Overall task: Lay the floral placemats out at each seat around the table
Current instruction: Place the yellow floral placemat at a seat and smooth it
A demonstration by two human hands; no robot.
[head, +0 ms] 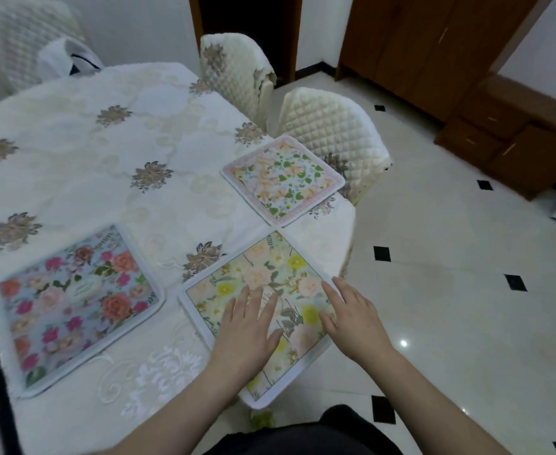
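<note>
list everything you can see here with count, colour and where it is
floral placemats: 3; blue with pink and red blooms near left, pale yellow-green near right under the hands, white with orange flowers and pink border at right edge
cream embroidered tablecloth: 1, covers table
cream quilted chair covers: 2, far side and right side
brown wooden cabinets: right, along wall
white tiled floor with black diamonds: right
hands: left hand and right hand, flat on the yellow-green placemat
</note>
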